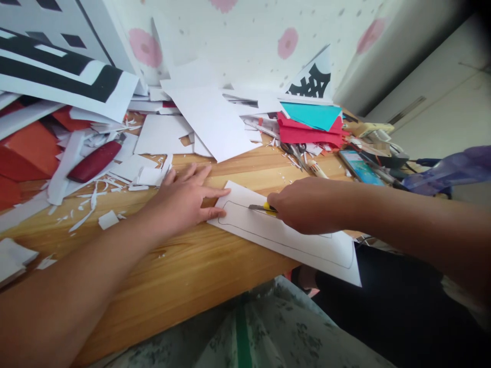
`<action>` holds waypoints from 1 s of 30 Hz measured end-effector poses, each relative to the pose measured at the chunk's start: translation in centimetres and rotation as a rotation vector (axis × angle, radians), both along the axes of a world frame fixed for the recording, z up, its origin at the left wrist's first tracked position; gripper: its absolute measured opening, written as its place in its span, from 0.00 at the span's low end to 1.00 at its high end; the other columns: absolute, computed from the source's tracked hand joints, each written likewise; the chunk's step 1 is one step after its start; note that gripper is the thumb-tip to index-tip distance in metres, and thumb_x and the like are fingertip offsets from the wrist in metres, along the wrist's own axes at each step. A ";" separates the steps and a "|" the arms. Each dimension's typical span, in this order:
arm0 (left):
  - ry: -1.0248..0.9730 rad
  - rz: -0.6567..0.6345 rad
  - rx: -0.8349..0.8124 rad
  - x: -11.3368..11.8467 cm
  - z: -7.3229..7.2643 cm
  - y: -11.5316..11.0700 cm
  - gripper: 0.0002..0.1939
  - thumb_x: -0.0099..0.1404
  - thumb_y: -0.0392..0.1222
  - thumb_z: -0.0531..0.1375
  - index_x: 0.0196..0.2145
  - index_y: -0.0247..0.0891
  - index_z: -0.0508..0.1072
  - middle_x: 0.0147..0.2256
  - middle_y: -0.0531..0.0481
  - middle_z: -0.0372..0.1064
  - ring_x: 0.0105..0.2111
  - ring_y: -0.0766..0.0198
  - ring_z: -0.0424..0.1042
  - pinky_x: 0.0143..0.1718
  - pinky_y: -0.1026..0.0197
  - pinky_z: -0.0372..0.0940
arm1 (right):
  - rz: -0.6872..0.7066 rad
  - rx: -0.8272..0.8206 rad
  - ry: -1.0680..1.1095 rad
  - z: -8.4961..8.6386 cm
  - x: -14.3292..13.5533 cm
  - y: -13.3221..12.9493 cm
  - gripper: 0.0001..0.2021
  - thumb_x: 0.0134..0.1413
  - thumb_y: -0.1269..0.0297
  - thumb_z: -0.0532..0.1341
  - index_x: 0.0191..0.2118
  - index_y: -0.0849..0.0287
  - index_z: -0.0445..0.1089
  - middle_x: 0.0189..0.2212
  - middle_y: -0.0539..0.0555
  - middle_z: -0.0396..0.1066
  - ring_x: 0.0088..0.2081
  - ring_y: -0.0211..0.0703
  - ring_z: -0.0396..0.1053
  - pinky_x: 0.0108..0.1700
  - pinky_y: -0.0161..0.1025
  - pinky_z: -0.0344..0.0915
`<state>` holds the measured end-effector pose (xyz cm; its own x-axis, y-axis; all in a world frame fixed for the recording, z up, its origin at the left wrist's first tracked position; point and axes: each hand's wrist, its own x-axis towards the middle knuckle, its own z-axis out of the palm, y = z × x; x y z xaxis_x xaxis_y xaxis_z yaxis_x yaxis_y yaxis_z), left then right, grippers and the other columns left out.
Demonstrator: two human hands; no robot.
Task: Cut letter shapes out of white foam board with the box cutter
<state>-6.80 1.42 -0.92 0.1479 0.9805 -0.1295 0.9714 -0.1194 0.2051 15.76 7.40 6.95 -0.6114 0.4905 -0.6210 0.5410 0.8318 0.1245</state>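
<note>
A white sheet (264,225) with a long outline drawn on it lies at a slant on the wooden table, one corner sticking out past the front edge. My left hand (187,197) is spread flat at the sheet's left end, thumb and forefinger resting on that end and the other fingers on the wood. In my right hand (301,204) is a yellow utility knife (270,208), gripped in closed fingers. Its blade points left and is over the drawn outline, near the upper line. Whether the tip is in the sheet I cannot tell.
White paper sheets (215,117) and scraps lie along the back. A dark red-handled tool (95,161) rests among scraps at left. At right are red paper (310,130), teal paper (312,116), scissors (299,153) and a phone (360,167). The table's front edge (192,319) is close.
</note>
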 end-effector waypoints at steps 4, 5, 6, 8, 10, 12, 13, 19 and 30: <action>0.025 0.011 0.003 0.0 0.0 0.1 0.26 0.57 0.67 0.51 0.52 0.63 0.65 0.66 0.54 0.37 0.64 0.43 0.35 0.59 0.38 0.35 | -0.014 -0.008 0.003 0.2 0.5 -0.2 0.13 0.50 0.69 0.52 0.40 0.56 0.69 0.25 0.55 0.69 0.23 0.43 0.64 0.23 0.37 0.54; 0.029 0.015 0.004 0.0 0.0 0.1 0.26 0.57 0.66 0.51 0.52 0.63 0.65 0.66 0.55 0.37 0.64 0.43 0.35 0.59 0.39 0.35 | -0.013 -0.009 0.006 0.4 0.6 -0.3 0.13 0.50 0.70 0.52 0.40 0.57 0.69 0.25 0.55 0.69 0.23 0.43 0.65 0.23 0.37 0.54; 0.029 0.018 0.002 0.0 0.0 0.2 0.26 0.57 0.66 0.52 0.52 0.63 0.65 0.65 0.56 0.37 0.64 0.43 0.35 0.59 0.39 0.35 | -0.010 -0.011 0.010 0.5 0.7 -0.4 0.13 0.50 0.70 0.51 0.39 0.58 0.69 0.26 0.56 0.69 0.23 0.43 0.65 0.23 0.37 0.53; 0.025 0.024 -0.004 0.1 0.0 0.2 0.25 0.57 0.66 0.52 0.52 0.63 0.65 0.66 0.57 0.37 0.64 0.43 0.35 0.59 0.39 0.34 | 0.000 -0.017 0.016 0.8 0.8 -0.6 0.13 0.49 0.72 0.51 0.38 0.59 0.70 0.26 0.57 0.70 0.23 0.44 0.65 0.23 0.37 0.53; 0.022 0.029 -0.016 0.2 0.0 0.2 0.25 0.57 0.66 0.51 0.52 0.63 0.65 0.66 0.57 0.36 0.64 0.43 0.34 0.59 0.39 0.34 | 0.008 -0.016 0.018 1.1 0.9 -0.8 0.12 0.49 0.73 0.51 0.37 0.60 0.70 0.27 0.57 0.70 0.24 0.44 0.65 0.23 0.37 0.53; 0.026 0.031 -0.021 0.2 0.1 0.2 0.25 0.57 0.65 0.51 0.52 0.62 0.65 0.66 0.57 0.35 0.64 0.44 0.34 0.59 0.39 0.33 | 0.007 -0.012 0.012 1.1 1.0 -0.7 0.12 0.49 0.72 0.52 0.37 0.60 0.70 0.26 0.57 0.69 0.23 0.43 0.65 0.22 0.36 0.52; 0.027 0.029 -0.018 0.1 0.1 0.1 0.25 0.57 0.65 0.51 0.52 0.62 0.65 0.66 0.57 0.35 0.64 0.44 0.34 0.59 0.39 0.33 | 0.005 -0.010 0.013 1.0 1.1 -0.7 0.12 0.49 0.72 0.52 0.37 0.60 0.70 0.25 0.57 0.69 0.23 0.43 0.64 0.22 0.36 0.52; 0.026 0.035 -0.010 0.1 0.0 0.1 0.25 0.57 0.66 0.51 0.51 0.64 0.65 0.66 0.57 0.34 0.64 0.46 0.33 0.59 0.37 0.33 | 0.001 0.000 0.015 0.5 2.0 -0.5 0.11 0.49 0.71 0.52 0.37 0.59 0.70 0.25 0.56 0.69 0.22 0.40 0.62 0.22 0.36 0.52; 0.034 0.022 0.028 0.0 0.0 0.1 0.21 0.57 0.63 0.54 0.49 0.65 0.68 0.65 0.60 0.39 0.63 0.39 0.38 0.57 0.29 0.33 | 0.013 0.012 -0.009 0.6 2.9 -0.7 0.13 0.49 0.70 0.52 0.39 0.56 0.69 0.26 0.55 0.71 0.25 0.44 0.66 0.22 0.37 0.52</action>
